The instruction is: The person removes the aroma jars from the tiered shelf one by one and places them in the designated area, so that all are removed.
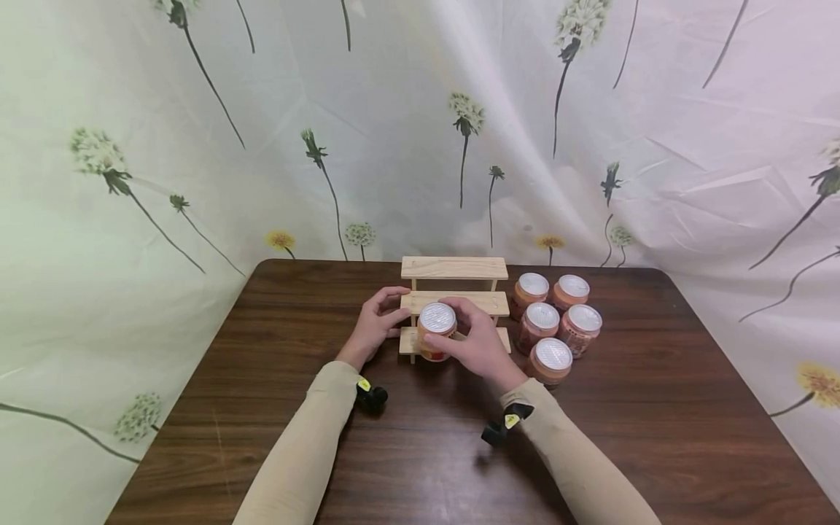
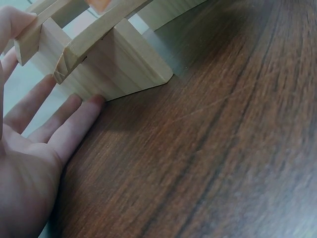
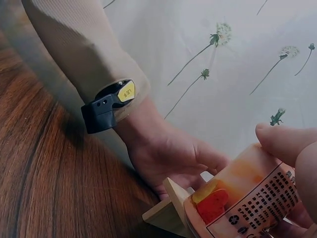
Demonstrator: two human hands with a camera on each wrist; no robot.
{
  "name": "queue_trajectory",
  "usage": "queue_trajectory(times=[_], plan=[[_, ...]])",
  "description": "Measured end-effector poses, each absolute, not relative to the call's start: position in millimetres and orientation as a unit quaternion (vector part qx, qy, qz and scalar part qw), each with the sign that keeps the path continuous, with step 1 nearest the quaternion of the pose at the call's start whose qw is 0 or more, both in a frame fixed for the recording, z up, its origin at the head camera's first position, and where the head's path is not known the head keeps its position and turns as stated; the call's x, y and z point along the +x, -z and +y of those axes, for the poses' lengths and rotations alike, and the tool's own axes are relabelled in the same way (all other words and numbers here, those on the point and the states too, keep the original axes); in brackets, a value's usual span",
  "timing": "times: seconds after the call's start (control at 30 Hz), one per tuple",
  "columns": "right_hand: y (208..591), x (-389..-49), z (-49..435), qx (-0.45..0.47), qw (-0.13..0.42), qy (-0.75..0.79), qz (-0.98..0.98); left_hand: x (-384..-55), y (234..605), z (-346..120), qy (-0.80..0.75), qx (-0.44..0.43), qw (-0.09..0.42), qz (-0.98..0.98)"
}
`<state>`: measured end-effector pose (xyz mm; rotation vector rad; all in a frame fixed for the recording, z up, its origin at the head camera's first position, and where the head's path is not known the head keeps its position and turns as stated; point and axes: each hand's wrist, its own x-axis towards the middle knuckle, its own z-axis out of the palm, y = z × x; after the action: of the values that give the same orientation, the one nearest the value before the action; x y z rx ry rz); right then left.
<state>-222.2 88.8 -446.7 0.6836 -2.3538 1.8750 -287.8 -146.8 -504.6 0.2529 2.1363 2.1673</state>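
Note:
A three-step wooden rack [image 1: 454, 268] stands at the far side of the table. My right hand [image 1: 482, 346] grips a jar [image 1: 437, 334] with a silvery ribbed lid at the left part of the lowest step. In the right wrist view, printed text and a red-and-yellow patch show on the held jar [image 3: 242, 198]; whether its base rests on the step I cannot tell. My left hand [image 1: 375, 321] is at the rack's left end. Its extended fingers [image 2: 74, 121] touch the wooden side panel [image 2: 114, 69] in the left wrist view.
Several similar jars [image 1: 542, 321] with silvery lids stand grouped right of the rack, close to my right forearm. Behind the dark wooden table [image 1: 315, 306] hangs a dandelion-print cloth [image 1: 394, 146]. A small black camera [image 1: 372, 396] is strapped to my left wrist.

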Motion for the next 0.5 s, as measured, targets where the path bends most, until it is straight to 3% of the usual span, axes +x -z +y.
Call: queue_trajectory(times=[0.5], plan=[[450.5,-224.9,86.4,0.201,0.036,-0.623,-0.755,-287.3,504.8,-146.2,-0.710,0.087,0.039,0.697]])
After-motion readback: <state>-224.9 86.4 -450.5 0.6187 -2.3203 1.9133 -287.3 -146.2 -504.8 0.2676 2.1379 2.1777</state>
